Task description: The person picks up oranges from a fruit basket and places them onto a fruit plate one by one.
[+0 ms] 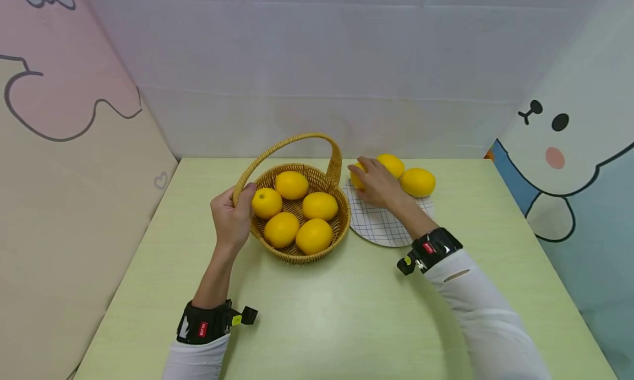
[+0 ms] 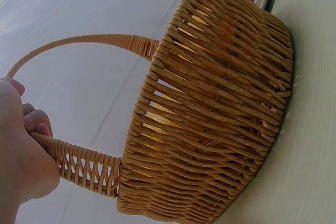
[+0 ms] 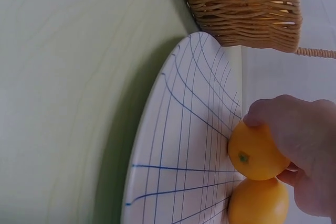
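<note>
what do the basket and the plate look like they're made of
The basket looks like wicker or a plastic imitation, fairly matte: woven strands with gaps. The plate seems smooth ceramic or melamine: an even white surface with blue lines; I can't tell which.

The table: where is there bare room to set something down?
Free: the table front between the sleeves, and between plate and right wall. Crowded: the basket with five yellow fruits, and the plate's back, with three and the right hand.

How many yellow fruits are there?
8. In the basket: back fruit, left fruit, right fruit, front-left fruit, front-right fruit. At the plate: right hand's fruit, far fruit, rightmost fruit. More may be hidden.
</note>
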The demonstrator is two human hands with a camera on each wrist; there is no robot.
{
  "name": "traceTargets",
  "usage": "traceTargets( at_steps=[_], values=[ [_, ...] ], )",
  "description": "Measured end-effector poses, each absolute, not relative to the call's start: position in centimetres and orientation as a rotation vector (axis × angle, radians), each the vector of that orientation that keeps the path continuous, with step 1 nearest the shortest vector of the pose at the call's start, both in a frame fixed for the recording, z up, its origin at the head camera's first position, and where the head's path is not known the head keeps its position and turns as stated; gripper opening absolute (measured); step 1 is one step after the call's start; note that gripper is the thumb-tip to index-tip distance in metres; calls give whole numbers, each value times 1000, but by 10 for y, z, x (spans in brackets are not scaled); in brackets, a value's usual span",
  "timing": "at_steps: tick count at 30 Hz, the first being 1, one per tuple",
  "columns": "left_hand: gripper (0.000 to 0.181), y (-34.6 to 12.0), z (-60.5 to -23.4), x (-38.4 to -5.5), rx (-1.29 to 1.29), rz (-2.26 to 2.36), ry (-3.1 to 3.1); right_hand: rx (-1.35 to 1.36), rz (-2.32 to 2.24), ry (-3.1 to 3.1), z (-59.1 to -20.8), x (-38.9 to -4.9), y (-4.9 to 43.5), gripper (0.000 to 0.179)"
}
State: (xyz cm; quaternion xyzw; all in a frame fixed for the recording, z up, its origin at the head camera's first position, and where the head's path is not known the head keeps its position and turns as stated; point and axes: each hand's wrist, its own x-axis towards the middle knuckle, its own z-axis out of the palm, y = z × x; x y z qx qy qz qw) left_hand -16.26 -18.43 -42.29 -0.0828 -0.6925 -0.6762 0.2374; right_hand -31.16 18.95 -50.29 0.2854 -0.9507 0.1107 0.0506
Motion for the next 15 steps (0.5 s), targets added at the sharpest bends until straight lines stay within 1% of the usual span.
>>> traceTargets(
  at_steps=[3,10,15],
  values=[
    [55,-184,-423,-163,-226,-1857,-1897,876,312,-2917,-494,-306,187,69],
    [55,-185,-424,-163,-222,-1860,-1899,877,313,-2921,-504,-311,186,69],
    [55,-185,-424,-163,-224,-1860,-1900,882,230,-2927,-468,-285,172,64]
  ],
)
